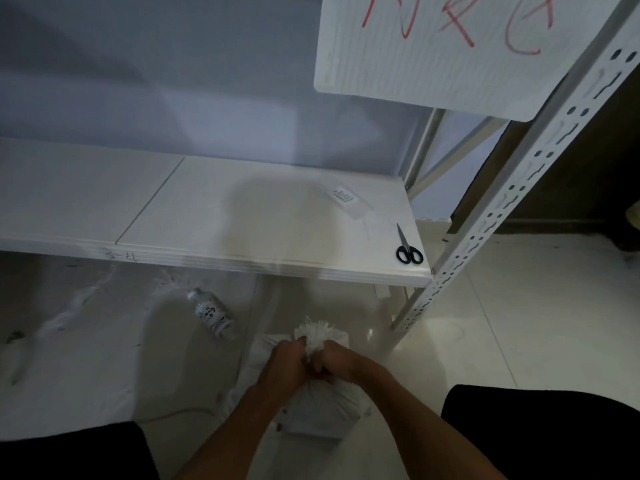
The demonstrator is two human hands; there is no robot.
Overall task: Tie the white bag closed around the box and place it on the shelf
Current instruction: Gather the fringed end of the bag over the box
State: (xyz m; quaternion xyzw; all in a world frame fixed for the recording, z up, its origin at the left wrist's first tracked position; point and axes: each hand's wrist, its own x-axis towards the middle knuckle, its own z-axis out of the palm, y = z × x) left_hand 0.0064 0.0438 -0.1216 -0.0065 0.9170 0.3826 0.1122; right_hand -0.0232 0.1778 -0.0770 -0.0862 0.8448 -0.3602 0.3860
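The white bag (320,408) stands on the pale floor between my knees, stretched over the box, whose flat sides show through the plastic. Its gathered neck sticks up as a frilled tuft just above my fists. My left hand (287,363) and my right hand (334,360) are both closed tight on that neck, knuckles touching. The white shelf (214,216) lies in front of me, a little above the bag.
Black-handled scissors (408,249) and a small printed label (343,195) lie at the shelf's right end. A perforated white upright (512,192) carries the shelf corner. A plastic bottle (213,313) lies on the floor under the shelf edge. Above, a board (450,53) bears red scrawl.
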